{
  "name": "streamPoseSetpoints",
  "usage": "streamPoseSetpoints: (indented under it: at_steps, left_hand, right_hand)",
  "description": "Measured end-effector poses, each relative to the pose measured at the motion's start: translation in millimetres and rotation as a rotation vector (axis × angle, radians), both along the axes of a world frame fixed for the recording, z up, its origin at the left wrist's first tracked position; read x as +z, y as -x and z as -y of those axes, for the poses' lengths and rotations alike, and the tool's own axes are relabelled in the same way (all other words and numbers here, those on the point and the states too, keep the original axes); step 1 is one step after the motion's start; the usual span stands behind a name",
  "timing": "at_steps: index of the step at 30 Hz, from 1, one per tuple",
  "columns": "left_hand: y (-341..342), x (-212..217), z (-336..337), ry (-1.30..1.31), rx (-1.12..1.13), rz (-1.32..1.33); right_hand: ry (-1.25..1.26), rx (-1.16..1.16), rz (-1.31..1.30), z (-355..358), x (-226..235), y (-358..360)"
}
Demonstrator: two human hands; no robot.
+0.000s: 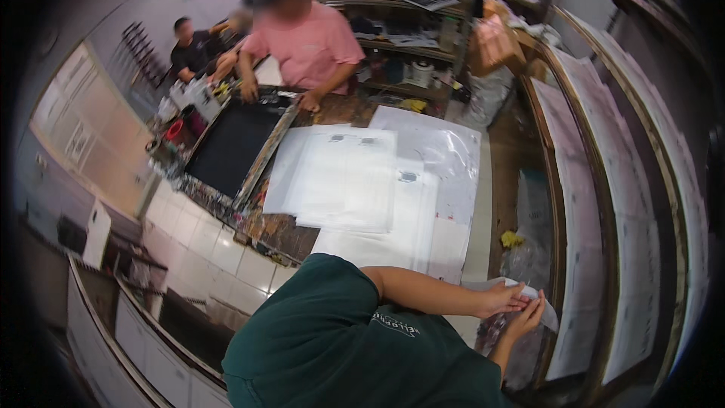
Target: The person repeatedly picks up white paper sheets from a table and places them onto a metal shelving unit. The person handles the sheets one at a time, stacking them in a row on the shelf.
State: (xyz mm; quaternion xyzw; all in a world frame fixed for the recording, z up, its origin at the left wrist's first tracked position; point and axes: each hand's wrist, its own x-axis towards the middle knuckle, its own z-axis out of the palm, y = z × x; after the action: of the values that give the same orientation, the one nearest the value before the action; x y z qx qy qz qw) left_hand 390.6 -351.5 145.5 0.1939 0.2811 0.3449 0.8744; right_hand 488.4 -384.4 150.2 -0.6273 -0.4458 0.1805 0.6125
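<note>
My left hand [503,299] reaches across from the upper side, its fingers closed on a small whitish sheet [553,320]. Against it, my right hand [526,320] pinches the same piece from below. Whether the sheet is paper, cloth or plastic cannot be made out, and the fingers cover part of it. Both hands are off to the right of the worktable, close to the rack. Behind my left arm, large white printed sheets [349,181] lie overlapping on the table, with small dark prints near their upper edges.
A co-worker in a pink shirt [313,41] stands across the table at a dark framed screen [236,136]. Tall rack panels with white sheets [578,242] rise at the right. Clear plastic bags [521,261] hang or lie beside them. Another person [198,49] sits at the back left.
</note>
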Motion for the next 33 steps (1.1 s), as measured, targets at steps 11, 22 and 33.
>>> streamPoseSetpoints:
  at_steps: [11,22,33]
  left_hand:
    - [154.7,6.7,2.5,-0.283,-0.131,-0.195]
    - [381.4,-113.3,142.6,-0.209,0.782,-1.886]
    - [407.4,-125.9,158.9,-0.011,0.771,-1.798]
  right_hand:
    - [-0.051,-0.085,-0.236,-74.1,25.3,-8.5]
    - [-0.197,-0.078,-0.119,-95.4,31.6,-25.0]
    - [-0.099,-0.050,-0.098,-107.2,41.7,3.4]
